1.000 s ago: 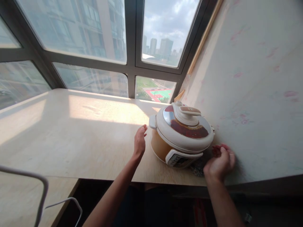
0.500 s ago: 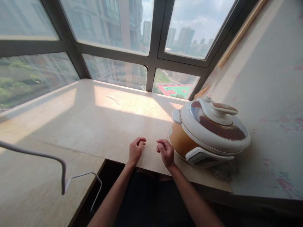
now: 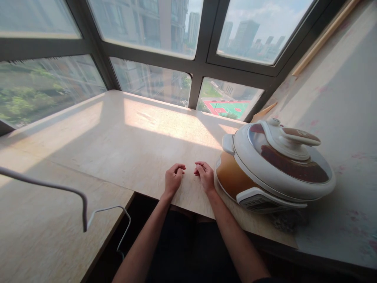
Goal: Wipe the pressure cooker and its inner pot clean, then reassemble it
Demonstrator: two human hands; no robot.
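Note:
My left hand (image 3: 173, 179) is raised at the front edge of the pale marble-like sill (image 3: 153, 157), its fingers curled in and closed. A short gap to the right, my right hand (image 3: 205, 175) faces it, the thumb lying against the bent fingers. Nothing shows in either hand. Just beyond my right hand stands an electric cooker (image 3: 235, 173) with a white rim, an orange-brown body and a lid. Its control panel (image 3: 259, 201) faces my side. Whether the hands touch the sill is hard to tell.
A grey cable (image 3: 53, 186) crosses the left part of the sill, and a thinner white cord (image 3: 129, 220) hangs over its edge. Dark window frames (image 3: 200, 47) border the far side. A flowered wall (image 3: 347, 157) rises on the right. Something in clear plastic (image 3: 287, 221) lies under the cooker.
The view has shifted slightly, so the cooker appears farther right and larger. My hands sit a little higher in the picture and closer together, their fingers still curled.

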